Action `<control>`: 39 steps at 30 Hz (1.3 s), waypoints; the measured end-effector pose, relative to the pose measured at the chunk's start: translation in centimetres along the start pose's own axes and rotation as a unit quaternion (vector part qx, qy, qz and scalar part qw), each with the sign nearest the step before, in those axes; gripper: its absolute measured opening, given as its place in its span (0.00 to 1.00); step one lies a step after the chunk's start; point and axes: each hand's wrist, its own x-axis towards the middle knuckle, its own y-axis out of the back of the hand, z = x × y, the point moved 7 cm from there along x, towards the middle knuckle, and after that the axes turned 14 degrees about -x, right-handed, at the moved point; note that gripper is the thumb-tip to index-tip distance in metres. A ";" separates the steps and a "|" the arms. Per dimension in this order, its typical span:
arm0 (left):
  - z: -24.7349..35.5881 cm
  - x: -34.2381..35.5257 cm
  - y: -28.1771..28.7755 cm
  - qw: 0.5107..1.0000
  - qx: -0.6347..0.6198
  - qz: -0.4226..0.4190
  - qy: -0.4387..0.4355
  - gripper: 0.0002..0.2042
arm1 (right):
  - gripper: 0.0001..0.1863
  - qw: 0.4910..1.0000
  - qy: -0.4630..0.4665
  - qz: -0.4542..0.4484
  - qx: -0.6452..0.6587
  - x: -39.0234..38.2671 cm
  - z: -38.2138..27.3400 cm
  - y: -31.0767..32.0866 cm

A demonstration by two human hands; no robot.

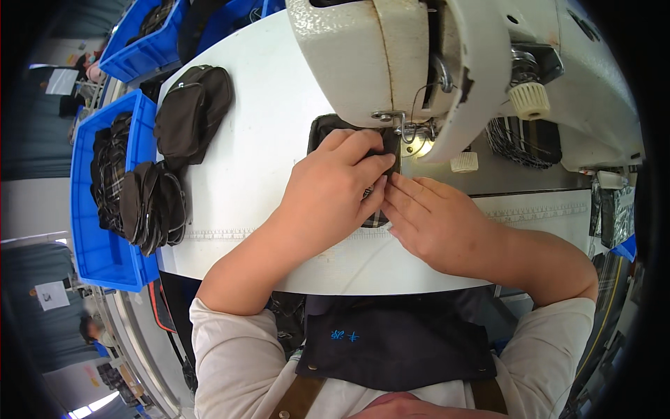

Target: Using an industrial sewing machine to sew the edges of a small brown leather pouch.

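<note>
My left hand (328,188) is curled over a dark fabric piece (328,126) beside the sewing machine's needle and presser foot (412,129), its fingertips gripping the piece. My right hand (440,223) lies palm down at the piece's right side, fingers together and tips pressed on its edge, touching or nearly touching my left fingers. Part of a checked inner surface shows between the hands; the rest is largely covered by them. The white machine head (356,63) overhangs the piece, and its lamp lights the metal plate right of the needle.
Finished-looking dark pouches (192,112) and stacked pieces (146,202) lie left on the white table (258,98). Blue bins (84,237) with fabric line its left side. A dark checked bundle (523,143) sits behind the needle area at right. People appear in the far left background.
</note>
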 end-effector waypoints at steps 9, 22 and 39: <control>0.9 0.0 -1.5 0.997 -0.002 -0.064 -0.031 0.15 | 0.20 0.999 0.029 -0.015 -0.033 -0.5 -0.7 0.4; 0.7 -0.1 -1.4 0.994 -0.003 -0.112 -0.004 0.19 | 0.18 0.999 0.020 0.003 -0.026 -0.4 -0.6 0.8; -0.5 0.5 -1.3 0.996 0.004 -0.084 0.002 0.20 | 0.20 1.000 -0.022 -0.008 -0.012 -0.4 0.6 0.4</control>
